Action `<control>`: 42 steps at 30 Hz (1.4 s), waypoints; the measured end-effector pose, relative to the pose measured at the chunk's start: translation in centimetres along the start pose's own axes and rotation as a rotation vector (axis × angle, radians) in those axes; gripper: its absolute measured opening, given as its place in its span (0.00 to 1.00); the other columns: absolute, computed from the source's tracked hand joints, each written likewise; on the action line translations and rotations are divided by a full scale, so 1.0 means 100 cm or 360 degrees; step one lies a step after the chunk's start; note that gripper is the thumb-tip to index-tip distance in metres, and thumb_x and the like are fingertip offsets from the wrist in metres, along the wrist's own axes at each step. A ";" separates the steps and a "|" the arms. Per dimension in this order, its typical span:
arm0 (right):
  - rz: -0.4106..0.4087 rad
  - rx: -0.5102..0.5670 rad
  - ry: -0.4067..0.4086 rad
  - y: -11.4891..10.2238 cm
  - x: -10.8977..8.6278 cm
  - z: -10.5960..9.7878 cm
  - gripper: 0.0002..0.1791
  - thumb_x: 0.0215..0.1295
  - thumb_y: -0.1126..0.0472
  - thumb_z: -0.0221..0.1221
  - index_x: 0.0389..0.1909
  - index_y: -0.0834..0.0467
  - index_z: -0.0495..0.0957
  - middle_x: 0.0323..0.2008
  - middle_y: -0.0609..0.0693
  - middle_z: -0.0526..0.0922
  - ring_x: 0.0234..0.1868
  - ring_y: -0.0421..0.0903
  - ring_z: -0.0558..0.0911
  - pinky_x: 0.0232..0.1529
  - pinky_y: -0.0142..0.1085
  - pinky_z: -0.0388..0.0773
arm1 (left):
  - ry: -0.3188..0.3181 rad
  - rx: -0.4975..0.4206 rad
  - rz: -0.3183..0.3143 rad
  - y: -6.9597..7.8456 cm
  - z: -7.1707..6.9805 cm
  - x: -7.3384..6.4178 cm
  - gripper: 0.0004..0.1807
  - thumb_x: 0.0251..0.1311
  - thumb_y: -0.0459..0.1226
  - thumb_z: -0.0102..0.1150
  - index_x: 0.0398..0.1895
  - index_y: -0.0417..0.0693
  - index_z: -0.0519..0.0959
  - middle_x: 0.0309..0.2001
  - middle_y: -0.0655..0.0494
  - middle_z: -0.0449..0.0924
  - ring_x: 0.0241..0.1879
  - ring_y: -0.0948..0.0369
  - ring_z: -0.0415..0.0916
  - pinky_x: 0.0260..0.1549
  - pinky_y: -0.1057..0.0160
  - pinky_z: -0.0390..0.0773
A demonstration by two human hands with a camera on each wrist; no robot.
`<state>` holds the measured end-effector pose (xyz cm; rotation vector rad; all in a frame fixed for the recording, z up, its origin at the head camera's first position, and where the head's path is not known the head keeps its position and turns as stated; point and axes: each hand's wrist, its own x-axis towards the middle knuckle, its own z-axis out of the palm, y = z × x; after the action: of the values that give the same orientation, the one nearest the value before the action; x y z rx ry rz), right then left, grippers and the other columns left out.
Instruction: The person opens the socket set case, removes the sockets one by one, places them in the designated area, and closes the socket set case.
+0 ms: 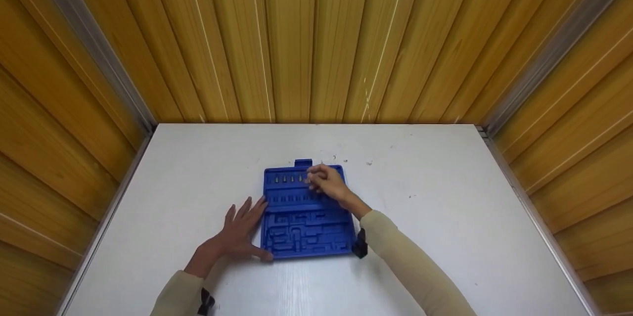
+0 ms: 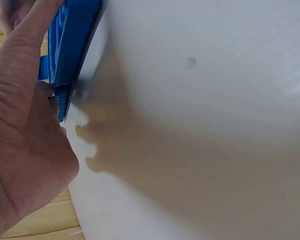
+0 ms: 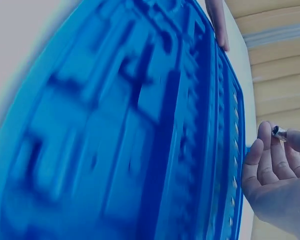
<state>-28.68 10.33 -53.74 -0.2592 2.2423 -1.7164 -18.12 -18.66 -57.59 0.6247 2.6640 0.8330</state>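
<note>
A blue moulded tool case (image 1: 309, 252) lies on the white table, its shaped recesses facing up. Several small metal pieces (image 1: 284, 179) stand in its far row. My left hand (image 1: 236, 234) is spread along the case's left side, fingertips at the edge and thumb at the near left corner. Over the far right part of the case is my right hand (image 1: 327, 183). In the right wrist view, that hand pinches a small shiny metal socket (image 3: 279, 132), its hollow end showing. The left wrist view shows the left hand (image 2: 32, 145) against the case's side wall (image 2: 77, 42).
A blue latch tab (image 1: 303, 162) juts from the case's far edge. The white table (image 1: 420, 237) has a few small dark marks. Yellow wood-patterned panels (image 1: 292, 44) stand behind and at both sides, with metal rails at the corners.
</note>
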 end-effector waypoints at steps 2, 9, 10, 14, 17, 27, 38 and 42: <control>-0.0025 -0.0024 0.0020 0.002 -0.003 -0.010 0.19 0.77 0.64 0.55 0.62 0.70 0.73 0.43 0.66 0.88 0.33 0.39 0.84 0.37 0.34 0.81 | 0.0008 0.0005 0.0008 -0.001 -0.001 0.000 0.76 0.35 0.67 0.78 0.83 0.44 0.46 0.84 0.46 0.41 0.82 0.36 0.33 0.73 0.26 0.28; -0.0060 -0.0105 0.0104 0.011 -0.012 -0.044 0.18 0.77 0.65 0.55 0.61 0.71 0.75 0.37 0.67 0.88 0.29 0.41 0.81 0.30 0.33 0.77 | 0.0024 0.0038 0.0010 -0.005 0.000 -0.002 0.76 0.34 0.68 0.77 0.83 0.43 0.47 0.84 0.46 0.43 0.81 0.34 0.35 0.72 0.25 0.31; -0.0056 -0.0116 0.0110 0.013 -0.014 -0.049 0.18 0.77 0.65 0.55 0.61 0.71 0.75 0.37 0.67 0.87 0.29 0.41 0.81 0.30 0.33 0.77 | 0.0023 0.0036 0.0003 -0.005 0.000 -0.002 0.76 0.34 0.68 0.77 0.83 0.44 0.47 0.84 0.46 0.43 0.81 0.35 0.35 0.72 0.25 0.31; -0.0032 -0.0183 0.0110 0.020 -0.020 -0.064 0.19 0.76 0.66 0.55 0.62 0.71 0.74 0.40 0.70 0.86 0.30 0.43 0.83 0.30 0.31 0.78 | 0.0011 0.0010 -0.0023 -0.005 0.001 -0.003 0.76 0.35 0.68 0.77 0.83 0.46 0.46 0.84 0.48 0.42 0.82 0.36 0.34 0.73 0.26 0.30; -0.0031 -0.0232 0.0086 0.025 -0.024 -0.074 0.20 0.75 0.66 0.56 0.64 0.70 0.72 0.43 0.71 0.85 0.33 0.47 0.86 0.30 0.29 0.77 | 0.0013 -0.0014 -0.0032 -0.005 0.001 -0.004 0.76 0.34 0.67 0.78 0.83 0.46 0.46 0.84 0.48 0.42 0.82 0.36 0.34 0.73 0.27 0.29; -0.0092 -0.0285 0.0065 0.038 -0.030 -0.095 0.26 0.69 0.68 0.62 0.65 0.73 0.71 0.42 0.69 0.84 0.30 0.43 0.85 0.29 0.28 0.78 | 0.0030 -0.0037 -0.0004 -0.006 0.000 -0.005 0.77 0.35 0.67 0.78 0.83 0.45 0.46 0.84 0.48 0.41 0.82 0.35 0.34 0.73 0.26 0.29; -0.0219 -0.0469 0.0121 0.061 -0.034 -0.110 0.22 0.68 0.70 0.63 0.60 0.75 0.74 0.40 0.73 0.84 0.32 0.64 0.86 0.24 0.24 0.73 | 0.0022 -0.0068 0.0005 -0.005 0.003 -0.001 0.76 0.35 0.66 0.79 0.83 0.45 0.46 0.84 0.47 0.40 0.82 0.36 0.33 0.72 0.26 0.28; -0.0193 -0.0555 0.0191 0.066 -0.037 -0.112 0.21 0.66 0.71 0.64 0.58 0.75 0.77 0.39 0.69 0.83 0.30 0.47 0.80 0.26 0.24 0.71 | 0.0017 -0.0073 0.0001 -0.005 0.005 0.001 0.76 0.35 0.66 0.79 0.83 0.47 0.45 0.85 0.49 0.39 0.82 0.37 0.32 0.72 0.26 0.28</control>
<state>-28.80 23.44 -56.91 -0.3848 2.6603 -1.4185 -18.15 -18.78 -58.24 0.6114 2.6464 0.8974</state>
